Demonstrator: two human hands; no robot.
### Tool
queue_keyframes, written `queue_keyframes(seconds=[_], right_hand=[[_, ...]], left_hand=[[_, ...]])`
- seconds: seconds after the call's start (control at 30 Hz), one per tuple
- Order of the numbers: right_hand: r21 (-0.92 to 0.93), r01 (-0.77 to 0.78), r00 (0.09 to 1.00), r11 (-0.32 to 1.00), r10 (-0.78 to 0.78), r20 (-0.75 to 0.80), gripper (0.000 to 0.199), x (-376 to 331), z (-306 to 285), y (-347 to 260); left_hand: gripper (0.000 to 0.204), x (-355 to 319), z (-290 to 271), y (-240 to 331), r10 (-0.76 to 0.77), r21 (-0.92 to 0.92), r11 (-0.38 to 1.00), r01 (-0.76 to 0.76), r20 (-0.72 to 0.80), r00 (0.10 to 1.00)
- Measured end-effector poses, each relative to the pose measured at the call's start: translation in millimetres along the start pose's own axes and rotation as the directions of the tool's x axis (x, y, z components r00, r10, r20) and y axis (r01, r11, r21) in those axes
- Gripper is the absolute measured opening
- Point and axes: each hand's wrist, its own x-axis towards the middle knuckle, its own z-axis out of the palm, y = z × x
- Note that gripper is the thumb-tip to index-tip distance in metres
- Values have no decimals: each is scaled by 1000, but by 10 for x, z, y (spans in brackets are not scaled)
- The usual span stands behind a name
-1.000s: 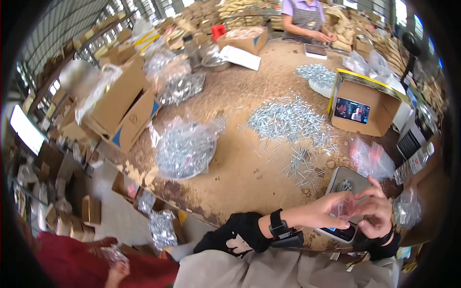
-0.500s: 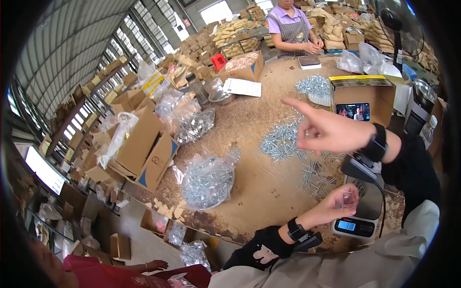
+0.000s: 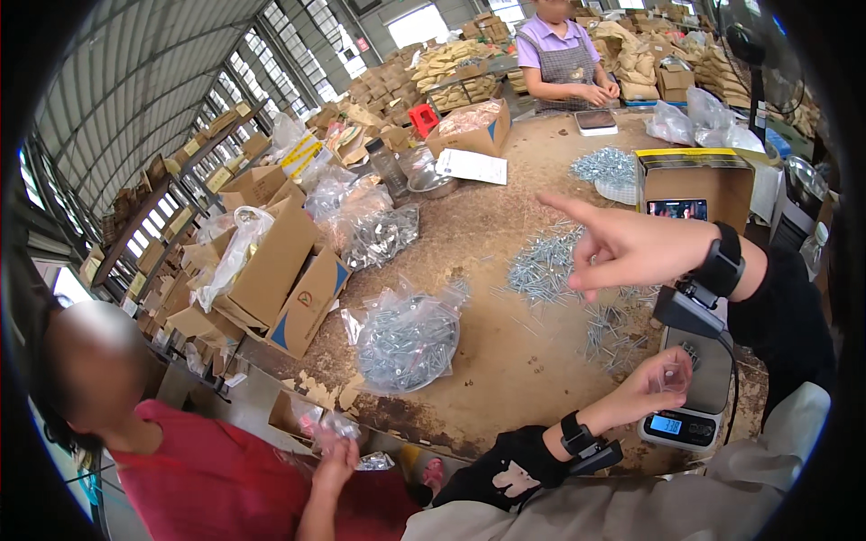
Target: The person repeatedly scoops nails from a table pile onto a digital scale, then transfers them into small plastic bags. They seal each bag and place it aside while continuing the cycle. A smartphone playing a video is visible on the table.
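Note:
My right hand (image 3: 636, 248) points leftward over the table, index finger stretched out and the other fingers loosely bent; I see nothing held in it. Under it lies a heap of silver screws (image 3: 539, 263). My left hand (image 3: 645, 389) is closed around a small clear plastic bag (image 3: 672, 377), beside the digital scale (image 3: 683, 427) with its lit display. Small metal parts (image 3: 690, 352) lie on the scale plate, partly hidden by the hand. Loose screws (image 3: 609, 338) are scattered between the hands. A large clear bag of screws (image 3: 408, 343) sits to the left.
An open carton (image 3: 740, 194) holds a phone (image 3: 677, 209) at the right. More cartons (image 3: 311, 302) and plastic bags (image 3: 379, 236) line the table's left edge. A person in red (image 3: 225, 478) is at lower left, holding a bag; another person in an apron (image 3: 564, 72) stands across the table.
The view has shifted, so the table scene sits further right. The person in red has come further into view, with a bag in hand. My hands keep nearly the same poses.

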Motion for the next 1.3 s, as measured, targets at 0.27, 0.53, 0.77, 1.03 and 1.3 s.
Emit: queue_keyframes(seconds=[0.27,0.53,0.77,1.03,1.3], right_hand=[[102,-16,999,995,21,-48,87,-342,-10,-41],[68,39,999,997,-36,-41,89,-284,-36,-272],[63,120,990,991,-114,-88,86,-481,-62,-8],[159,168,979,973,-146,-143,84,-1327,183,-50],[-7,39,886,999,-38,-462,79,-2019,331,886]], left_hand=[[35,10,25,-56,4,7,1000,-4,8,1000],[32,-64,13,29,-41,87,995,44,-29,999],[33,-112,5,80,-51,131,990,55,-32,998],[35,-121,-4,25,-41,118,991,56,-128,991],[48,-62,-72,156,75,157,987,-30,-287,955]])
